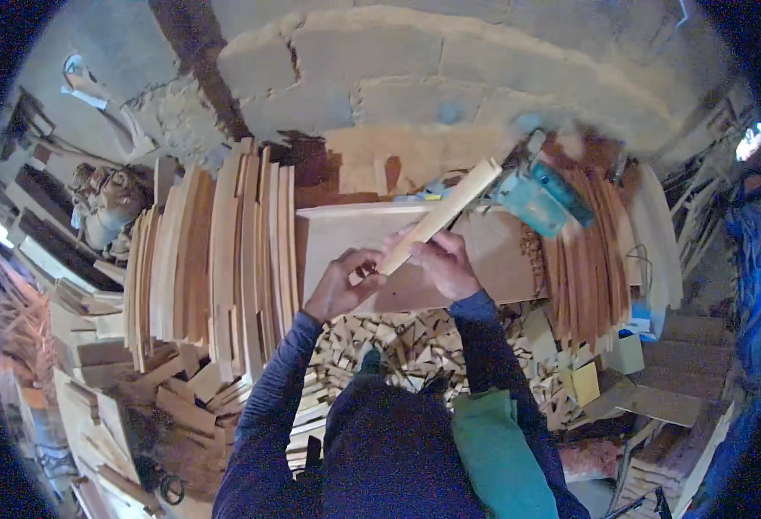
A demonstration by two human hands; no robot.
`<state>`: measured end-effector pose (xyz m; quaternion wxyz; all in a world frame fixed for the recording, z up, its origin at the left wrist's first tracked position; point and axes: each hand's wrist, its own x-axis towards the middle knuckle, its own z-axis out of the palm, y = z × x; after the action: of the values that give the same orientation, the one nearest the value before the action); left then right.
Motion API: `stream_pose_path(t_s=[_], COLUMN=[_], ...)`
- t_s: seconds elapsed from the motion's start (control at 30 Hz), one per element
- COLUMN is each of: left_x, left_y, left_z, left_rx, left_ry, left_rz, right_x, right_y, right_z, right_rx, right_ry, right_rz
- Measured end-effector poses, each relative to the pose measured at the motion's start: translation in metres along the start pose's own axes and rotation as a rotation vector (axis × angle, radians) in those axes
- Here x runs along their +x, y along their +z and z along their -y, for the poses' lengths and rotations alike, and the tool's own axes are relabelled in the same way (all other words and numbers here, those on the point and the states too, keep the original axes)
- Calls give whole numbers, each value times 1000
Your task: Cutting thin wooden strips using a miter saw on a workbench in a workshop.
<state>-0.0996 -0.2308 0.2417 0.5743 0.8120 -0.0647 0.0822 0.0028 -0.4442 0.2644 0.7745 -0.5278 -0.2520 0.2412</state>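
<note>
A pale wooden strip [445,208] slants up to the right over a flat work board [493,268]. My left hand [342,285] has its fingers closed at the strip's lower end. My right hand [441,264] grips the strip a little higher, on its right side. Beyond the board, at the right, stands a teal power machine [536,199], its details blurred.
Stacks of long boards flank the work board, pale [251,242] at left, reddish [592,259] at right. Offcuts [393,337] cover the area below it. A block wall [398,60] rises behind; a carved piece [104,208] lies far left. A green cloth [493,441] hangs beside my body.
</note>
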Motion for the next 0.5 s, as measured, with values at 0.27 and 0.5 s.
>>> stream_pose_path(t_s=[0.27,0.5], left_x=[19,30], left_y=[18,21], left_z=[1,11], left_rx=[182,140], left_ry=[120,226], left_rz=[-17,53], right_x=[-10,-15], right_y=[-31,-50], right_z=[-9,-7], right_rx=[38,147], right_ry=[-21,-3], right_rz=[79,63])
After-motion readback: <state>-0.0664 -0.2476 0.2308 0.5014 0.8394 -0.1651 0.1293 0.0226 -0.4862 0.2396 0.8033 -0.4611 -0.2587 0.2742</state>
